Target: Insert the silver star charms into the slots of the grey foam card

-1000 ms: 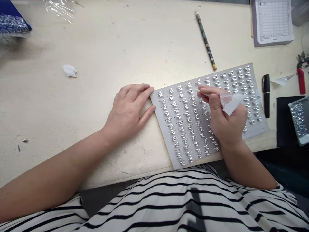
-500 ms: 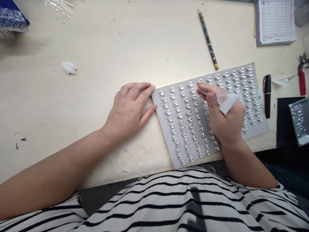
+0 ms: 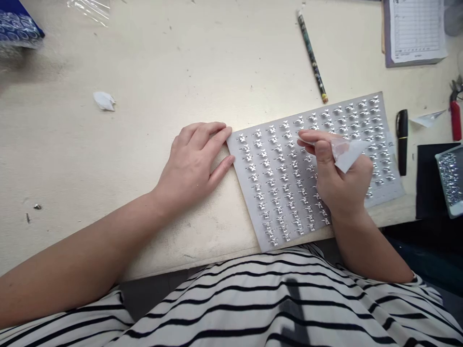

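A grey board (image 3: 249, 202) lies tilted on the table, set with rows of small silvery ring-like pieces (image 3: 285, 188). My left hand (image 3: 197, 159) rests flat with its fingers apart, fingertips touching the board's left edge. Over the upper middle of the board, my right hand (image 3: 342, 176) is closed around a small white plastic piping cone (image 3: 349, 153). Its wide end sticks out above the thumb, and its narrow end points left between thumb and fingers. The pieces beneath the right hand are hidden.
Beyond the board lies a patterned pencil (image 3: 313, 58). To the right are a black pen (image 3: 401, 142), a receipt pad (image 3: 415, 33), red-handled pliers (image 3: 455, 118) and a tray of shiny stones (image 3: 450, 178). A crumpled white scrap (image 3: 104, 101) lies at left.
My right hand has shifted slightly right and down over the board with the piping cone. My left hand stays at the board's edge.
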A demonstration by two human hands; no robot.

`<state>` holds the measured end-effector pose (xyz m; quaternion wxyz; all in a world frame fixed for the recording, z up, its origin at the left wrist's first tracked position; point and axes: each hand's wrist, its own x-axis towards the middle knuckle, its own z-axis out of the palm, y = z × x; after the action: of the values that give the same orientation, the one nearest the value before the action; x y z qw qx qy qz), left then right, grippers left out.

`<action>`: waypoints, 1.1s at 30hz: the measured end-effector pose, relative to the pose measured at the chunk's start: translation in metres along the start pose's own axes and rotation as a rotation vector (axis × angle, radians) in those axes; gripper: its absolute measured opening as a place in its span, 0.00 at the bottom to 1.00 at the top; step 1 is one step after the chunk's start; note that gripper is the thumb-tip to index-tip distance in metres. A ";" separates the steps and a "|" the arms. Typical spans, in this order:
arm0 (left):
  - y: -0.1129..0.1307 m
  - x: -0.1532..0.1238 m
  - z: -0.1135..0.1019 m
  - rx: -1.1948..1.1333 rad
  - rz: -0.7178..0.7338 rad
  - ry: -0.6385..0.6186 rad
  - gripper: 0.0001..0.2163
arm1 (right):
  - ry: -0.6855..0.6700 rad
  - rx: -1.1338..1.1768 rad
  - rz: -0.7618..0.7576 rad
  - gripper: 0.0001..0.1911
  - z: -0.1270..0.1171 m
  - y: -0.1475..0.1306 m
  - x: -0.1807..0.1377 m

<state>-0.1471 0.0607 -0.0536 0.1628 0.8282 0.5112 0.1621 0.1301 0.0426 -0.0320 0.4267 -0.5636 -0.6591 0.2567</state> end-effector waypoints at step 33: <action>0.000 0.000 0.000 -0.004 -0.006 -0.004 0.23 | 0.043 -0.041 -0.013 0.12 -0.004 0.000 -0.006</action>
<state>-0.1467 0.0605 -0.0536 0.1657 0.8267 0.5130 0.1609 0.1333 0.0367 -0.0318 0.4309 -0.5733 -0.6585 0.2279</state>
